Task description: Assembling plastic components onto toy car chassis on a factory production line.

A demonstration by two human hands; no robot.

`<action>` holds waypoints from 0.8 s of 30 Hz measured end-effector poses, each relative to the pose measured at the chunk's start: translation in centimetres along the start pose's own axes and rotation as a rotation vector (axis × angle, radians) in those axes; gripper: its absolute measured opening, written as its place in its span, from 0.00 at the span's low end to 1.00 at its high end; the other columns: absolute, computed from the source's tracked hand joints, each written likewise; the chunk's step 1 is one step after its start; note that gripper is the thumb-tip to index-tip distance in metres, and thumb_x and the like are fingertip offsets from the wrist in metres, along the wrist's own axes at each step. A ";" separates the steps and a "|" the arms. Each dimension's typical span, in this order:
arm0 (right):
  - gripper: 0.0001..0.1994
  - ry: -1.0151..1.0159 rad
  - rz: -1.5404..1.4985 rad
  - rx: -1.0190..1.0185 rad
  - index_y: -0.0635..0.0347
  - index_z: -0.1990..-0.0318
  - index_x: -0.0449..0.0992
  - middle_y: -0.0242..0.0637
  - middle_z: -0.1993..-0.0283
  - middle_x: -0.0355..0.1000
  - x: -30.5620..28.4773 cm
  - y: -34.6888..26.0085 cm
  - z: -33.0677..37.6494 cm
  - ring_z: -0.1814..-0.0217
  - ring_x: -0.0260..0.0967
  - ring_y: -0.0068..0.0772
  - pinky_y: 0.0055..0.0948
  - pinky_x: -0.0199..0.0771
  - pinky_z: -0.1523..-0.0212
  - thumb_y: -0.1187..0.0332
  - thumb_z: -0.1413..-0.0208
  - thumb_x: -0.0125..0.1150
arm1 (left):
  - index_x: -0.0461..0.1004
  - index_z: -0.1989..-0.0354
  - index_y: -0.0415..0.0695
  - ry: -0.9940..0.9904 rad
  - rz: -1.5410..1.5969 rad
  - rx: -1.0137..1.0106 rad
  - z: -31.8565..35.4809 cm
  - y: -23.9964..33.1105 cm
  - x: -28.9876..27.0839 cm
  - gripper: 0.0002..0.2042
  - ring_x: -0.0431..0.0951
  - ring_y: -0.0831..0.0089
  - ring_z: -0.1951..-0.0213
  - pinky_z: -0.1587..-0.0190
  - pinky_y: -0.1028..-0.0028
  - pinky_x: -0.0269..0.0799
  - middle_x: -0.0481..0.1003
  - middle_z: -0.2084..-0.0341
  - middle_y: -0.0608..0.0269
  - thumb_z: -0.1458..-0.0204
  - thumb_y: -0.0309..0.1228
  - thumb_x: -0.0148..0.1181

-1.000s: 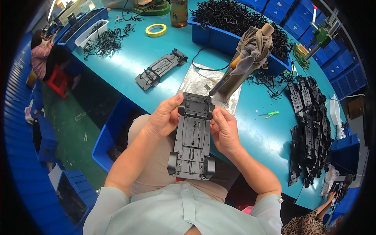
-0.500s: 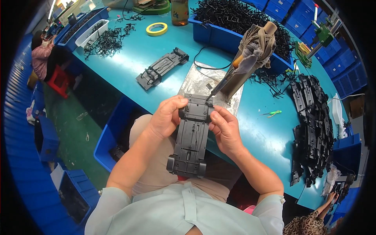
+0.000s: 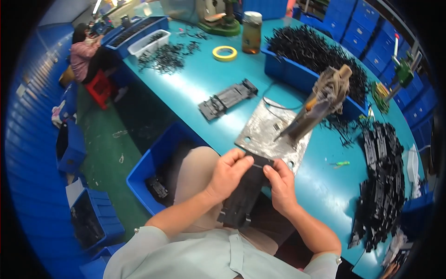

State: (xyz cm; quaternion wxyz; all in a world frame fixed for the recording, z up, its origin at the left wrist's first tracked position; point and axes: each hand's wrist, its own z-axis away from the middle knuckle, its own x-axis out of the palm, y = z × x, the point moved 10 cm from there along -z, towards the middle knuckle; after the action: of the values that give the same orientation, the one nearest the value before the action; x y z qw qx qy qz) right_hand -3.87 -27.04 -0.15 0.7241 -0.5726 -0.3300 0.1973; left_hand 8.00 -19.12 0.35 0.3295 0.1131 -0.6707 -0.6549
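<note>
Both my hands grip a long black plastic chassis plate (image 3: 245,190) by its far end, over my lap at the table's edge. My left hand (image 3: 228,176) pinches its left corner, thumb on top. On the right corner, my right hand (image 3: 280,182) does the same. The plate is smeared by motion, so its details are hard to see. Just beyond it stands a soldering iron (image 3: 290,128), its tip pointing down, strapped with cloth to a post on a silvery metal base plate (image 3: 260,123). A second black chassis plate (image 3: 227,99) lies on the table to the left.
A blue bin (image 3: 290,69) heaped with small black parts stands behind the iron. Stacked chassis plates (image 3: 381,181) line the right side. Yellow tape (image 3: 224,53), a jar (image 3: 252,33) and a green-handled tool (image 3: 343,163) rest on the table. Another blue bin (image 3: 144,179) sits at my left.
The chassis plate has come away from the iron's tip, and its far end is now lower and nearer me. My view has swung left, shifting the scene rightward and down.
</note>
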 end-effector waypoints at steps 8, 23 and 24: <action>0.03 -0.083 0.066 -0.077 0.61 0.68 0.68 0.23 0.72 0.63 2.7 -1.0 1.2 0.69 0.55 0.13 0.17 0.57 0.68 0.73 0.42 0.53 | 0.65 0.78 0.44 0.082 -0.058 0.151 3.4 1.8 -1.4 0.09 0.60 0.89 0.72 0.70 0.83 0.59 0.62 0.78 0.79 0.45 0.24 0.55; 0.03 -0.077 -0.014 0.009 0.56 0.72 0.70 0.22 0.75 0.64 1.9 -0.1 2.0 0.74 0.57 0.14 0.18 0.57 0.72 0.72 0.47 0.57 | 0.75 0.65 0.41 -0.025 0.152 -0.116 4.1 -1.7 -1.0 0.06 0.68 0.87 0.70 0.69 0.84 0.63 0.72 0.73 0.74 0.44 0.31 0.58; 0.03 -0.081 -0.031 0.063 0.55 0.72 0.70 0.22 0.76 0.64 2.1 0.3 2.1 0.75 0.56 0.14 0.17 0.56 0.74 0.72 0.47 0.57 | 0.75 0.65 0.41 -0.034 0.154 -0.115 4.3 -1.1 -1.0 0.06 0.68 0.87 0.70 0.69 0.84 0.63 0.72 0.73 0.74 0.44 0.31 0.58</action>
State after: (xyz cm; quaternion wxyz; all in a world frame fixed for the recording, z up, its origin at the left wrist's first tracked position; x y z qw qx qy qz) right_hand -3.89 -24.09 0.37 0.7309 -0.5358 -0.3613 0.2195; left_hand 5.92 -15.27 -0.64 0.3732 0.0308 -0.6442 -0.6669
